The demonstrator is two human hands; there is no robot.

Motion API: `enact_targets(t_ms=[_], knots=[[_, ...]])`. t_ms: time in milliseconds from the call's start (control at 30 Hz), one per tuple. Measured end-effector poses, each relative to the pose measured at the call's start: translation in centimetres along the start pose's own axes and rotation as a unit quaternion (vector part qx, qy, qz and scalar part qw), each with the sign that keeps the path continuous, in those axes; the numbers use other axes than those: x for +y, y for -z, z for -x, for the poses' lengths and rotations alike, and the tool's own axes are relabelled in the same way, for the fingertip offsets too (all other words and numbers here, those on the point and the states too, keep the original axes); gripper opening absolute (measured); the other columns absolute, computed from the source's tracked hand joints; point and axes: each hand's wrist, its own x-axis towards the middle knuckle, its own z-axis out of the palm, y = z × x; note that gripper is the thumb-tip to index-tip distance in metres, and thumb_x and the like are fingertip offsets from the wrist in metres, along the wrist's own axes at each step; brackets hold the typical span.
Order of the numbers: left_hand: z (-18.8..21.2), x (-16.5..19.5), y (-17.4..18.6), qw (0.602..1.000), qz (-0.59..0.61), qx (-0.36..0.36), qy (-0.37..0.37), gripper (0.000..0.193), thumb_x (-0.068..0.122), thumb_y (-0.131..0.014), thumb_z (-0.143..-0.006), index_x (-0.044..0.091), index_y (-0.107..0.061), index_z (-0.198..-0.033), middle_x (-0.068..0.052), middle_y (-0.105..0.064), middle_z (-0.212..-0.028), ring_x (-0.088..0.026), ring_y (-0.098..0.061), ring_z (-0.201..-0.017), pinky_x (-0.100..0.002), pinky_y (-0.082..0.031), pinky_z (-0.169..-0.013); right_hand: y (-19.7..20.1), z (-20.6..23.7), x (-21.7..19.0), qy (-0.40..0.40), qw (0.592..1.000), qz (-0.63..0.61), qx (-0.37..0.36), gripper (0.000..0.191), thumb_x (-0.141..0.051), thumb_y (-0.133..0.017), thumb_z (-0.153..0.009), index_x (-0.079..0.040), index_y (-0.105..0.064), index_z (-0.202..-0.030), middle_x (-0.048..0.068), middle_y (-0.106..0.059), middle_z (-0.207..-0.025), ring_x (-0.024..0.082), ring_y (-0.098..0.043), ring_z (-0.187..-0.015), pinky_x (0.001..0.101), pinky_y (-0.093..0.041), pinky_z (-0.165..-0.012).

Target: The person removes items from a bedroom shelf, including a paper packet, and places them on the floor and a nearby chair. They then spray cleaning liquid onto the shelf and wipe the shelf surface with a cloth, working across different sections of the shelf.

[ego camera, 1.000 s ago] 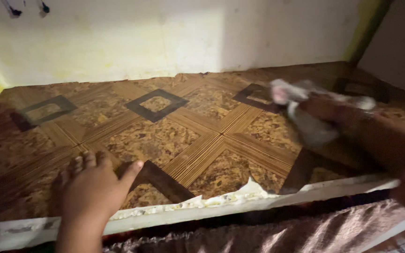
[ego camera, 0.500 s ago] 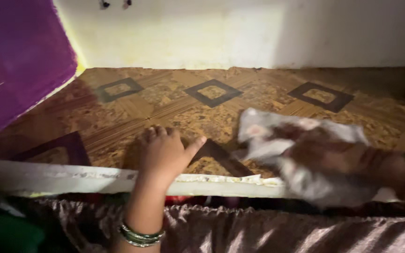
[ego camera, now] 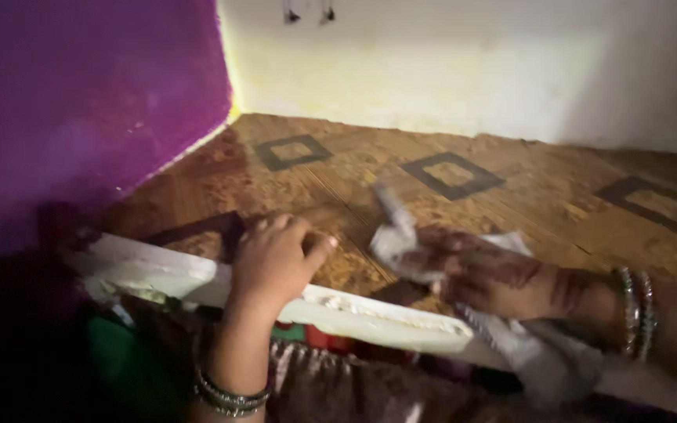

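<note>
The crumpled white cloth (ego camera: 401,243) lies on the brown shelf surface patterned like wood with dark squares (ego camera: 511,196), near its front edge and right of the middle, with a loose tail hanging down over the white front lip (ego camera: 370,312). At the far left a purple wall (ego camera: 80,102) meets the shelf's left edge, and a pale yellow-white back wall (ego camera: 448,70) runs along the rear. The left hand (ego camera: 276,262), with dark bangles (ego camera: 229,395) on its wrist, rests flat and empty on the front edge, fingers spread loosely and gripping nothing. Just to its right, the right hand (ego camera: 491,274), patterned with dark henna and wearing silvery bangles (ego camera: 635,301), presses down on the cloth with its fingers curled over it, grasping it.
</note>
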Motion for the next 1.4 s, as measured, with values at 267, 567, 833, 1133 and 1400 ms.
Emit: enact_targets(t_ms=[267,567,833,1133,1400], knots=[[-1.2,-4.6,1.3,0.994,0.022,-0.066,-0.083,0.06,0.06,-0.057,-0.091,0.019,-0.066,-0.134,-0.001,-0.054,-0.149,-0.025,-0.046,-0.139,-0.052,-0.023,-0.118,5.0,1.3,10.3,-0.531,0.844,-0.045,0.055,0.045,-0.038,-0.045,-0.106,-0.016,-0.052,-0.145,0.019,-0.057,-0.137,0.033,-0.066,-0.105,0.0481,-0.058,-0.09],[-1.0,-5.6,1.2,0.989,0.07,0.01,-0.13,0.053,0.051,-0.063,-0.091,0.012,-0.071,-0.125,-0.009,-0.062,-0.142,-0.033,-0.052,-0.133,-0.051,-0.034,-0.11,-1.0,-15.6,28.8,-0.413,0.895,0.164,-0.046,0.026,-0.023,-0.054,-0.102,-0.012,-0.07,-0.119,0.002,-0.071,-0.122,0.013,-0.071,-0.099,0.0325,-0.061,-0.088],[-2.3,-7.7,-1.1,0.985,0.082,-0.017,-0.151,0.046,0.041,-0.066,-0.09,0.009,-0.07,-0.124,-0.013,-0.06,-0.14,-0.033,-0.051,-0.13,-0.053,-0.034,-0.108,-3.5,-37.9,20.6,-0.255,0.948,-0.19,0.003,0.037,-0.031,-0.039,-0.109,-0.003,-0.061,-0.118,0.013,-0.067,-0.102,0.019,-0.068,-0.086,0.0334,-0.062,-0.076],[-5.1,-8.3,-0.7,0.982,0.04,-0.062,-0.172,0.024,0.033,-0.074,-0.078,0.01,-0.073,-0.084,-0.008,-0.068,-0.103,-0.03,-0.06,-0.108,-0.051,-0.046,-0.087,-5.4,-40.4,11.9,0.022,0.988,0.105,-0.109,0.056,-0.019,-0.062,-0.09,-0.029,-0.059,-0.145,0.003,-0.054,-0.145,0.025,-0.051,-0.127,0.0466,-0.036,-0.113],[-6.9,-9.8,-0.1,0.979,0.094,0.018,-0.179,0.018,0.03,-0.073,-0.08,0.012,-0.074,-0.082,-0.006,-0.07,-0.098,-0.03,-0.063,-0.1,-0.048,-0.049,-0.083,-3.8,-50.3,23.2,-0.373,0.92,-0.118,-0.036,0.03,-0.043,-0.05,-0.105,-0.026,-0.064,-0.125,0.004,-0.063,-0.132,0.027,-0.058,-0.125,0.047,-0.053,-0.105]])
